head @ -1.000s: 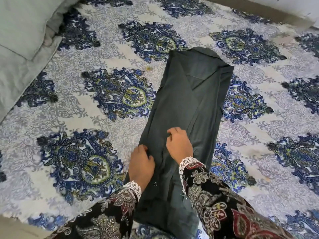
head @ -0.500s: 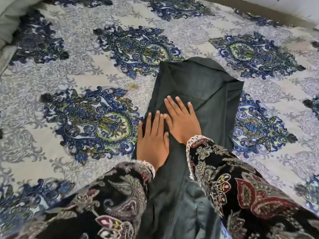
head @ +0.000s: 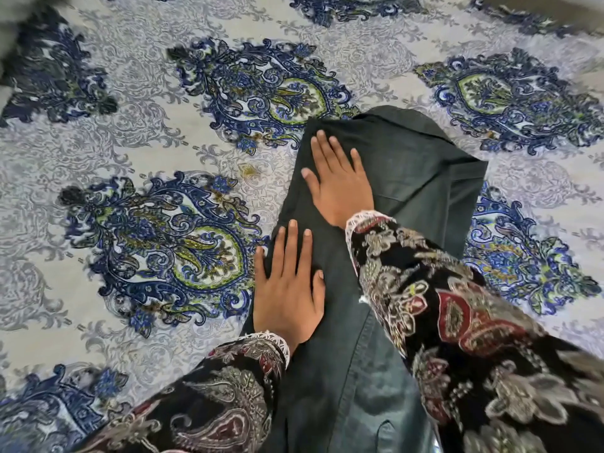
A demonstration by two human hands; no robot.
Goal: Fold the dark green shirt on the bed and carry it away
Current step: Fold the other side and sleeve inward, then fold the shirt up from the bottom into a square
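Note:
The dark green shirt (head: 421, 178) lies on the bed as a long narrow strip, folded lengthwise, running from the near edge toward the middle. My right hand (head: 340, 181) lies flat on its upper left part, fingers spread, palm down. My left hand (head: 287, 289) presses flat on the strip's left edge, nearer to me, fingers straight. Neither hand grips the cloth. My patterned sleeves hide part of the shirt's lower right side.
The bed sheet (head: 147, 132) is grey-white with large blue and green paisley medallions and spreads out on all sides of the shirt. A grey pillow corner (head: 6, 31) shows at the far upper left.
Both hands went from pinching the lower shirt to lying flat. The right hand has since slid farther up the strip, while the left stays lower. The view moved closer.

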